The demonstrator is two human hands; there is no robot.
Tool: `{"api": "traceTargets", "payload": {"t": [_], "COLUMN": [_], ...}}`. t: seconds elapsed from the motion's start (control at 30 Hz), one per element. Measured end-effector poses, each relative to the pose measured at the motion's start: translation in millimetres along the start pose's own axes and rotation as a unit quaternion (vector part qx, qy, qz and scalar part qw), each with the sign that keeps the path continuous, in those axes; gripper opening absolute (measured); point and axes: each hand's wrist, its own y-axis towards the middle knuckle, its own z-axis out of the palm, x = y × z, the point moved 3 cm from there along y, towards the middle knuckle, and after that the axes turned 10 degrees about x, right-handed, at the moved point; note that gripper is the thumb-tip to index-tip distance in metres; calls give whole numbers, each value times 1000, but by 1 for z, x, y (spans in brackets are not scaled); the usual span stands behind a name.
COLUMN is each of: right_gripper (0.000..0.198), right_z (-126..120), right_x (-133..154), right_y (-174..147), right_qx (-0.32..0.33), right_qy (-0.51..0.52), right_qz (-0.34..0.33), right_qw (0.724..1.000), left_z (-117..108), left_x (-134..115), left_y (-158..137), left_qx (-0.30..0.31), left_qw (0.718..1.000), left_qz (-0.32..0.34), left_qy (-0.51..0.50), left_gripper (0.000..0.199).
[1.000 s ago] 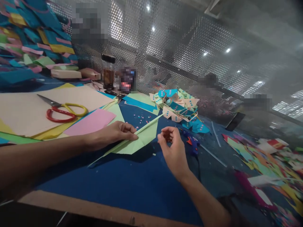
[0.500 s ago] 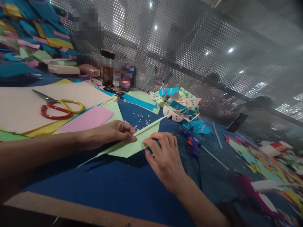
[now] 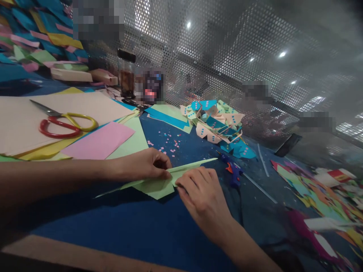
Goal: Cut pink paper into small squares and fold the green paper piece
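Note:
A light green folded sheet of paper (image 3: 154, 187) is held between my two hands, low over the blue table (image 3: 121, 230). My left hand (image 3: 146, 164) pinches its upper fold between thumb and fingers. On the sheet's right part, my right hand (image 3: 202, 196) is closed, fingertips gripping the paper near a crease. One long narrow point of the paper reaches left under my left wrist, another reaches right past my right hand. Tiny pink and blue paper squares (image 3: 170, 143) lie scattered just beyond.
Scissors (image 3: 68, 122) with red and yellow handles rest on stacked paper at left, beside a pink sheet (image 3: 99, 141). Folded paper boats (image 3: 218, 121) are piled at the back. A blue glue gun (image 3: 234, 173) lies right, a purple one (image 3: 309, 234) nearer. A jar (image 3: 126, 75) stands behind.
The paper has tilted, its right point now lower and nearer. My right hand's fingers have closed on the sheet, and my left hand keeps its pinch. The camera view has shifted slightly.

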Motion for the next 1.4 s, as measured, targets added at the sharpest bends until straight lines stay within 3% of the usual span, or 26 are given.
{"api": "traceTargets", "payload": {"t": [0.1,0.3,0.5,0.87,1.4], "right_gripper": [12,13,16,15,6], "right_z": [7,11,11,12,12], "right_x": [-5,-6,-3,-2,-4], "right_y": [-1,-1,1,3,4], "right_qx": [27,43,50,43,20], "right_qy": [24,47,25,53,136], "right_qz": [4,4,13,30,87], "right_qw": [999,998,998,997,987], "left_z": [0,3,7,8,12], "left_x": [-3,1,-6,-8,-4], "left_y": [1,-2,-6,-5,-9], "left_qx": [-49,-109,-102,-117,-112], "left_qw": [994,981,957,924,884], "left_qz": [34,40,76,161,221], "left_qy": [90,158,261,327,396], "left_gripper": [8,16,9,17,21]}}
